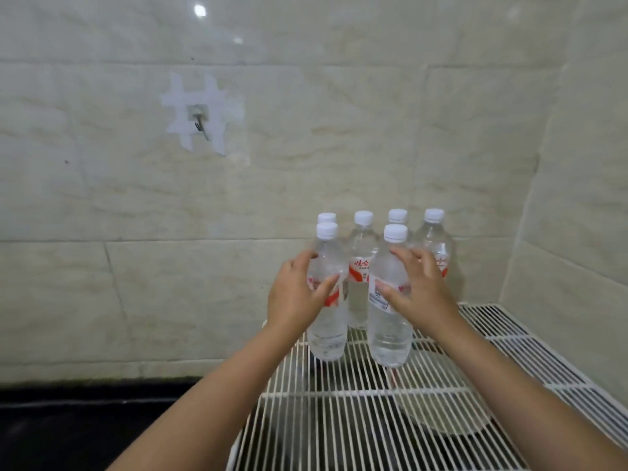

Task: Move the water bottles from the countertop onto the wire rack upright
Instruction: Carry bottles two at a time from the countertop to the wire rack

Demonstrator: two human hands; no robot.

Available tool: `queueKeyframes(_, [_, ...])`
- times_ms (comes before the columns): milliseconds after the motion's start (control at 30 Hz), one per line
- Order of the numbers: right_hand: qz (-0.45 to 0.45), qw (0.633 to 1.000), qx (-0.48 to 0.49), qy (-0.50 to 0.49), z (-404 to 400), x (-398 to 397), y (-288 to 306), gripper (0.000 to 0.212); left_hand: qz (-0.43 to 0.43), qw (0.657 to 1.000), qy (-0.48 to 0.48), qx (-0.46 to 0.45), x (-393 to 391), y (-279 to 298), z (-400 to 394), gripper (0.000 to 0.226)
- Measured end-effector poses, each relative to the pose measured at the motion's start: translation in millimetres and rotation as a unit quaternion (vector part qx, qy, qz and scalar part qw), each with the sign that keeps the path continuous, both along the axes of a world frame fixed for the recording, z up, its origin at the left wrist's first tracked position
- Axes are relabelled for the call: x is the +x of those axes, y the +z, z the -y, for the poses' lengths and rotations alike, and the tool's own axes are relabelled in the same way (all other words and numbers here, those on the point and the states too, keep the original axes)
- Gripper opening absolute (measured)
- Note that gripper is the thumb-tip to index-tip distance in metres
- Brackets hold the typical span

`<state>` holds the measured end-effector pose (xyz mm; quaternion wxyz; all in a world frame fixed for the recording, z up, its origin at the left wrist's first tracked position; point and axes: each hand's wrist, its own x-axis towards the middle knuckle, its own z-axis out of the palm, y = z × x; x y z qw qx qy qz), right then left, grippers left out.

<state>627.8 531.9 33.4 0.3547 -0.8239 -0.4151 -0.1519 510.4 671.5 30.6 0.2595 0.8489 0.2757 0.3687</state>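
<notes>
Several clear water bottles with white caps and red-and-white labels stand upright on the far end of a white wire rack (339, 419). Nearest me are the front left bottle (328, 331) and the front right bottle (389, 338). Behind them is a back row, including the bottle at the right end (435, 232). My left hand (295, 294) is against the left side of the front left bottle, its thumb lying loosely across the label. My right hand (418, 290) is at the right side of the front right bottle, fingers spread and nearly straight.
A tiled wall rises right behind the bottles and meets a side wall at the right. A taped metal hook (200, 124) hangs on the wall at the upper left. Dark countertop (85, 419) lies left of the rack. A round pale vessel (441, 413) shows under the wires.
</notes>
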Motion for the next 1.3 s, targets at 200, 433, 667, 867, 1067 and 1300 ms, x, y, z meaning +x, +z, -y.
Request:
queueKeyframes(200, [0.048,0.998,0.042,-0.010,18.1,-12.1,39.2,0.041,-0.027,0.996,0.007,0.082,-19.0,38.1,-9.0,0.045])
queueKeyframes(433, [0.016,0.977,-0.206,0.060,7.3,-6.2,88.3,0.046,-0.211,0.964,-0.074,0.147,1.8,80.4,3.5,0.049])
queueKeyframes(667, [0.100,0.975,-0.173,-0.098,1.3,-5.0,87.5,0.043,-0.177,0.970,-0.004,0.168,-2.5,86.7,7.0,0.034])
queueKeyframes(867, [0.078,0.976,-0.196,-0.059,11.8,-11.7,86.3,0.049,-0.135,0.982,0.010,0.134,-8.6,78.3,24.7,0.044])
queueKeyframes(1067, [0.038,0.963,-0.261,0.063,34.9,-19.0,98.6,0.044,-0.220,0.957,-0.104,0.155,-15.9,83.6,18.9,0.049])
queueKeyframes(1300, [0.087,0.980,-0.172,-0.052,29.5,-32.4,89.6,0.036,-0.178,0.965,0.018,0.192,-22.3,79.0,28.6,0.046])
